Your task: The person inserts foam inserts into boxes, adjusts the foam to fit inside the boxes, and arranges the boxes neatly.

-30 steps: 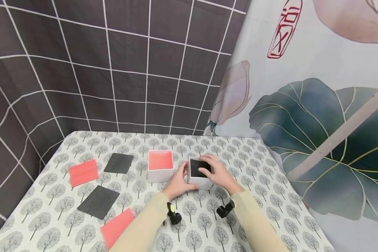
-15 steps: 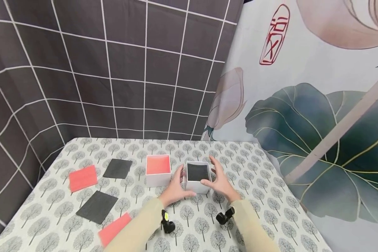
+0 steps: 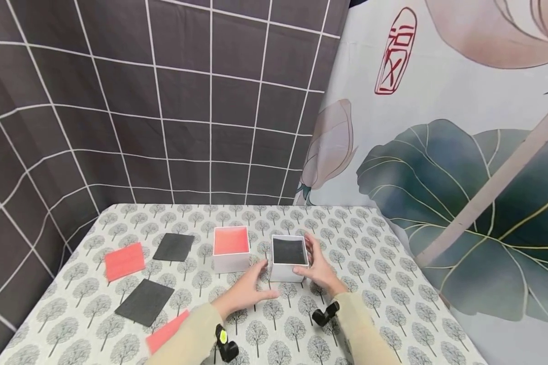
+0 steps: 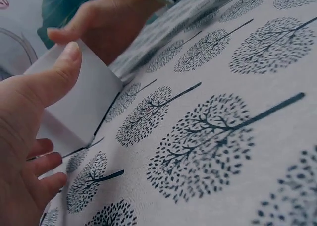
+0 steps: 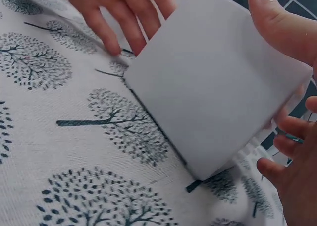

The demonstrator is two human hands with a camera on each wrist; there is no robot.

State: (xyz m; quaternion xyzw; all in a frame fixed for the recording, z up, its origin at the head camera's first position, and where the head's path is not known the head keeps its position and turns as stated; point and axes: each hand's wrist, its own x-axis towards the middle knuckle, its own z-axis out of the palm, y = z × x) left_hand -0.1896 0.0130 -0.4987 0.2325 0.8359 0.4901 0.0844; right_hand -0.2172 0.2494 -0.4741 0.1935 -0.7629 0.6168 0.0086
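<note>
A small white box with a black lining (image 3: pixel 288 258) stands on the tree-print tablecloth (image 3: pixel 374 284). My right hand (image 3: pixel 311 261) cups its right side, fingers upright along the wall and thumb at the front lower edge. In the right wrist view the box's wall (image 5: pixel 218 97) fills the middle, with my thumb (image 5: pixel 282 23) above it and my fingers (image 5: pixel 292 151) beside it. My left hand (image 3: pixel 262 281) lies low on the cloth just left of the box, fingers spread and relaxed. The left wrist view shows that thumb (image 4: pixel 64 62) close to the box corner (image 4: pixel 84 102).
A second white box with a red lining (image 3: pixel 231 248) stands just left. Two red sheets (image 3: pixel 125 261) (image 3: pixel 166 332) and two black sheets (image 3: pixel 173 247) (image 3: pixel 144 302) lie on the left half of the table. Curtains hang close behind and at both sides.
My right hand came off the top of the black-lined box and settled at its right side. My left hand slid back from the box's left wall toward me.
</note>
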